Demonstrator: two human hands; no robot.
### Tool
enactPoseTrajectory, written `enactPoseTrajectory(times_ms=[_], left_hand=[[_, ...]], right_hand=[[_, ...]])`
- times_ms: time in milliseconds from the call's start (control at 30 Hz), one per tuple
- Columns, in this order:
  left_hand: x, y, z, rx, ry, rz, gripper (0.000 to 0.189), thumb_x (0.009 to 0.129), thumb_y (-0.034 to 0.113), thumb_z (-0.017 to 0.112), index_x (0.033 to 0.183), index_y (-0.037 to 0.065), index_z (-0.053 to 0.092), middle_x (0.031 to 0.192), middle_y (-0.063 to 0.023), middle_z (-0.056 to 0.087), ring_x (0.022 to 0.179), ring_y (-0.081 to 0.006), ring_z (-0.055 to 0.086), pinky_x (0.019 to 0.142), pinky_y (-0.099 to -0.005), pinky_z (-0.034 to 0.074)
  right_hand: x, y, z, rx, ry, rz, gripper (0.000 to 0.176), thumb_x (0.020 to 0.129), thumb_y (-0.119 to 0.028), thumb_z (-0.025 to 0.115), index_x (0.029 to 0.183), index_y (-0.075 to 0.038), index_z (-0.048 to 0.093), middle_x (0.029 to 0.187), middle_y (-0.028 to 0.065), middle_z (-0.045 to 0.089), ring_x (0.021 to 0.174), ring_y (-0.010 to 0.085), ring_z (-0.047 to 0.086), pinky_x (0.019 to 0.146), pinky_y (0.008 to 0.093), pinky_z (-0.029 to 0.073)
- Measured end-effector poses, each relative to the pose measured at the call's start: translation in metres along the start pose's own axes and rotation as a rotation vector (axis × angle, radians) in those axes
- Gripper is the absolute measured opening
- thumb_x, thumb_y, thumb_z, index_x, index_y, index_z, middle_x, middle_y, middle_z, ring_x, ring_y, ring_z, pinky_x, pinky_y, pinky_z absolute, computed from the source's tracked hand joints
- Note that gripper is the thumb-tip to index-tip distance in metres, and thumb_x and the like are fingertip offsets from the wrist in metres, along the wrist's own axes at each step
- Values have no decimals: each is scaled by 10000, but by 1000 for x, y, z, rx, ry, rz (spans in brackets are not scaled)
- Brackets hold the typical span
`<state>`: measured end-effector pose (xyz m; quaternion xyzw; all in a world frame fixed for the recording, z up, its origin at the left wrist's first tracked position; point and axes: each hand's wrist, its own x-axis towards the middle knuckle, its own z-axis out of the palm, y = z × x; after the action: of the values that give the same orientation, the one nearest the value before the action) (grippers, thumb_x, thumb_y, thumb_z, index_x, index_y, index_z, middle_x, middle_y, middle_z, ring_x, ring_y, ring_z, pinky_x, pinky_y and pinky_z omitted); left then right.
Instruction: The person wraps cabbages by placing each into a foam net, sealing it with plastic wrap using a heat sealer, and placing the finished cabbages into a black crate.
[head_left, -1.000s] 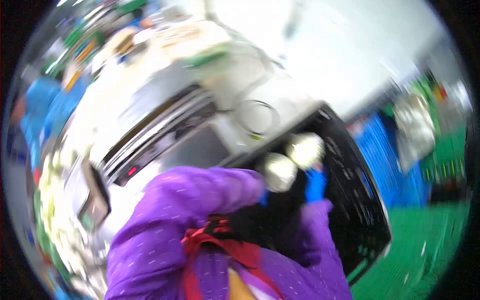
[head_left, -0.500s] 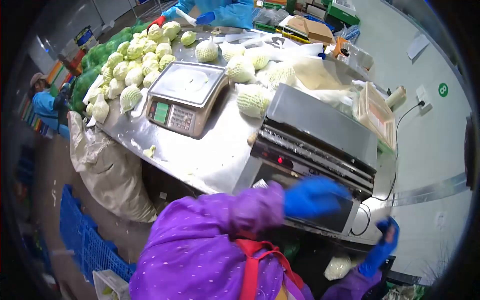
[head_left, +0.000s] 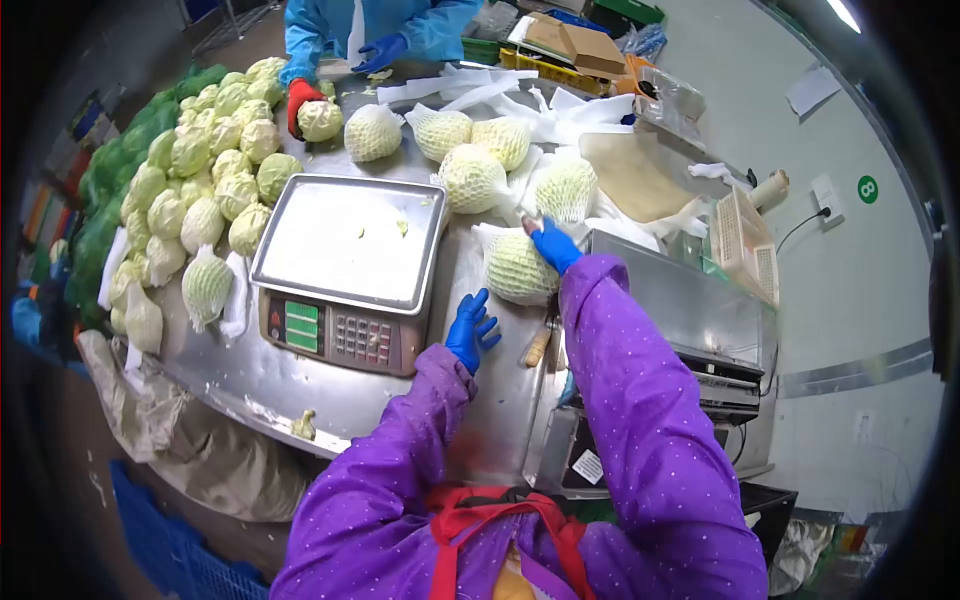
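In the head view, my right hand, in a blue glove, reaches over the upper right side of a cabbage in a white foam net. Its fingers are stretched out and touch the net, and bare skin shows at one fingertip. My left hand, also blue-gloved, is open with fingers spread, lower left of that cabbage and apart from it. Left of my hands stands a digital scale with only small leaf scraps on its pan. More netted cabbages sit just beyond my right hand.
A wrapping machine stands on the right, with a wooden handle beside it. Bare cabbages are heaped at left. Across the table, a co-worker's red-gloved hand touches a cabbage. White foam nets lie at the back.
Both my hands have come from the right side to the table, the right one reaching the netted cabbage. My view has turned. The co-worker's red glove is now at a cabbage nearer the scale.
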<state>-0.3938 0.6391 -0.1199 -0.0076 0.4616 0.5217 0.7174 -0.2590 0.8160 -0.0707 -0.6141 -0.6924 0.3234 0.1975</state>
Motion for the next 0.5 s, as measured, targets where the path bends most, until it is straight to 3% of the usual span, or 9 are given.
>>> enactPoseTrajectory(times_ms=[33, 100, 167, 233, 300, 333, 400, 467, 500], left_hand=[[4, 5, 11, 1, 4, -15, 869, 750, 490, 692, 1437, 316, 190, 1482, -86, 228, 1309, -302, 319, 1025, -508, 294], [17, 15, 27, -37, -36, -27, 873, 756, 490, 687, 1433, 298, 171, 1485, -85, 218, 1312, -316, 310, 1020, -531, 293], [30, 16, 39, -126, -55, -89, 820, 777, 479, 671, 1425, 252, 222, 1470, -87, 261, 1302, -311, 332, 1024, -518, 304], [52, 7, 18, -286, -414, -13, 633, 867, 438, 569, 1372, 122, 353, 1357, -91, 447, 1217, -266, 458, 1020, -456, 363], [37, 13, 14, -290, -645, 36, 630, 886, 456, 519, 1392, 130, 335, 1368, -98, 437, 1233, -271, 447, 1013, -460, 374], [27, 17, 16, -275, -664, 20, 602, 927, 465, 427, 1410, 125, 308, 1378, -106, 426, 1246, -276, 437, 1024, -464, 366], [-5, 35, 28, -218, -641, 20, 591, 933, 457, 424, 1402, 113, 318, 1367, -102, 438, 1236, -265, 451, 1013, -447, 386], [-38, 50, 70, -98, -667, 36, 599, 949, 492, 351, 1405, 106, 315, 1361, -92, 450, 1228, -250, 467, 1007, -427, 397], [-46, 56, 89, -12, -688, 67, 604, 944, 488, 379, 1403, 102, 310, 1354, -108, 456, 1220, -241, 478, 984, -426, 419]], right_hand=[[7, 6, 8, -204, -118, 29, 722, 884, -581, 383, 1234, 41, 493, 1178, 293, 540, 1131, 409, 510, 973, 431, 384], [5, -4, 1, -419, -224, 86, 647, 888, -555, 378, 1157, 5, 559, 1160, 276, 558, 1061, 401, 552, 918, 451, 418], [-18, -33, -22, -329, -380, -175, 493, 872, -453, 455, 1100, -39, 598, 1068, 242, 601, 961, 399, 582, 864, 470, 438], [-65, -52, -22, -362, -224, -331, 358, 808, -332, 558, 1081, -111, 625, 1012, 196, 607, 939, 378, 576, 832, 473, 440], [-95, -49, -22, -471, -95, -598, 290, 792, -220, 602, 1057, -107, 632, 950, 146, 545, 961, 342, 540, 835, 459, 421], [-106, -57, -32, -475, -129, -578, 318, 785, -220, 614, 1086, -118, 623, 997, 150, 539, 1012, 345, 517, 867, 450, 407], [-129, -81, -61, -481, -185, -549, 384, 771, -220, 639, 1144, -139, 607, 1092, 159, 526, 1115, 351, 472, 931, 432, 379], [-154, -82, -117, -500, 134, -656, 491, 781, -252, 640, 1246, -134, 533, 1252, 186, 450, 1216, 367, 400, 981, 413, 345], [-163, -77, -138, -523, 291, -710, 548, 786, -268, 641, 1297, -132, 496, 1333, 199, 412, 1266, 374, 365, 1006, 404, 328]])
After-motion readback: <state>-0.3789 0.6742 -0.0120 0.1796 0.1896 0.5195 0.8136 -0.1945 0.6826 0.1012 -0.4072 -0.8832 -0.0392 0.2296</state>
